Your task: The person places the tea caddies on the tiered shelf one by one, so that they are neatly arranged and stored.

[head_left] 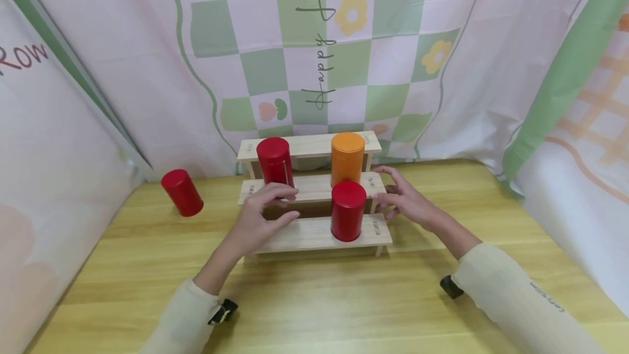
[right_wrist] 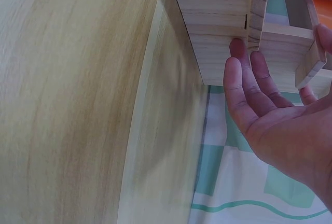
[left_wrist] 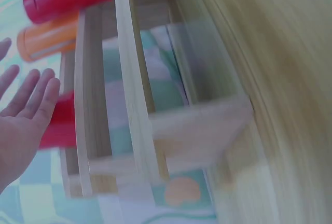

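A three-step wooden rack [head_left: 300,239] holds several cylindrical canisters. On the middle step, a red canister [head_left: 274,158] stands to the left and an orange canister [head_left: 348,157] to the right. Another red canister [head_left: 348,214] is on the right of the lowest step. My left hand [head_left: 257,217], fingers spread and thumb apart, hovers before the left red canister; nothing is in its grasp. At the rack's right end is my right hand [head_left: 405,201], loosely bent and holding nothing. In the right wrist view its fingertips [right_wrist: 237,47] are by the step's side; contact cannot be told.
A further red canister [head_left: 182,193] is on the wooden table [head_left: 314,299], left of the rack. Behind the rack hangs a checked curtain [head_left: 304,70], with more printed cloth along both sides.
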{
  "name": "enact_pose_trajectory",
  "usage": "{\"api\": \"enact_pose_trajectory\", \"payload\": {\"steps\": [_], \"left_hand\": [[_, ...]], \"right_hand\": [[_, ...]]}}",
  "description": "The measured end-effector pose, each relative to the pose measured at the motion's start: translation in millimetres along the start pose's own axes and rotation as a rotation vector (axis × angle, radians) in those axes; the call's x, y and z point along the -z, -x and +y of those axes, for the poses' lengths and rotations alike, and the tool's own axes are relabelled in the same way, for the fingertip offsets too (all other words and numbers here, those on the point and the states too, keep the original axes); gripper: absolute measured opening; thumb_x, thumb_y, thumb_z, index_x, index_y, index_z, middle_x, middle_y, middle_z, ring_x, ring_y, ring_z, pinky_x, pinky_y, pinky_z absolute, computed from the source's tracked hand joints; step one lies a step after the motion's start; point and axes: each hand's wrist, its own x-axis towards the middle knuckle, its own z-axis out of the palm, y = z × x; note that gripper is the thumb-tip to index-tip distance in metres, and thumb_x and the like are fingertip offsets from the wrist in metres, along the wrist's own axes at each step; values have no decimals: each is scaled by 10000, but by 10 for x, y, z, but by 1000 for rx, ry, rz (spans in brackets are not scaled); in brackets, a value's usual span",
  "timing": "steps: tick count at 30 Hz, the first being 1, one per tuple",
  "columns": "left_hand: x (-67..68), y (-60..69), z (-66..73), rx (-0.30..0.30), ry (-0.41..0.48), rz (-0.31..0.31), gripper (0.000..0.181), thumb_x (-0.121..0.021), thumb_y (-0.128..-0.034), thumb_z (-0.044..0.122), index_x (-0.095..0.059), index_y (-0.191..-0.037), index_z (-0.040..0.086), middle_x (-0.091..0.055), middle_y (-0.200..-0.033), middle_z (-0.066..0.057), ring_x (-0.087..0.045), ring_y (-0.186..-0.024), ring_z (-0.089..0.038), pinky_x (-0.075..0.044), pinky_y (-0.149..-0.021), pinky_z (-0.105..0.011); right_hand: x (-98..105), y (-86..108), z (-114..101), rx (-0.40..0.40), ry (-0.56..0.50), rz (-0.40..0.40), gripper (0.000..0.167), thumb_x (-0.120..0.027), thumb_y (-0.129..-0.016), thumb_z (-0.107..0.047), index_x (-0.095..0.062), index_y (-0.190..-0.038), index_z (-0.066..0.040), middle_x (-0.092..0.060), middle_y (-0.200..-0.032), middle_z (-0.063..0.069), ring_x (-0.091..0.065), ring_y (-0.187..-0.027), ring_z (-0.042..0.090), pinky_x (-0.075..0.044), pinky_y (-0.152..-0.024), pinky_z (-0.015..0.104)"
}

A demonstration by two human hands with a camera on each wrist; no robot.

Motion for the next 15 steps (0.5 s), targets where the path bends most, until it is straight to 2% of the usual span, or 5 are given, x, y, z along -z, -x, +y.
{"api": "enact_pose_trajectory", "payload": {"steps": [6, 15], "left_hand": [[227, 88, -99, -37, -32, 56, 340, -798, -868, -37, -707, -1195, -20, -721, -1179, -149, -699, -1036, -295, -629, -824, -445], [499, 239, -217, 26, -105, 120, 303, -770, -888, -51, -705, -1184, -52, -737, -1139, -183, -720, -967, -293, -595, -824, -250]], "right_hand": [[-4, -3, -5, -5, -2, 0, 690, -589, -1048, -171, -173, -1597, -136, -615, -1160, 269, -671, -953, 333, -620, -757, 418], [3, -8, -4, 8, 0, -5, 686, -590, -1046, -174, -180, -1594, -130, -616, -1172, 288, -676, -946, 334, -622, -752, 424]]}}
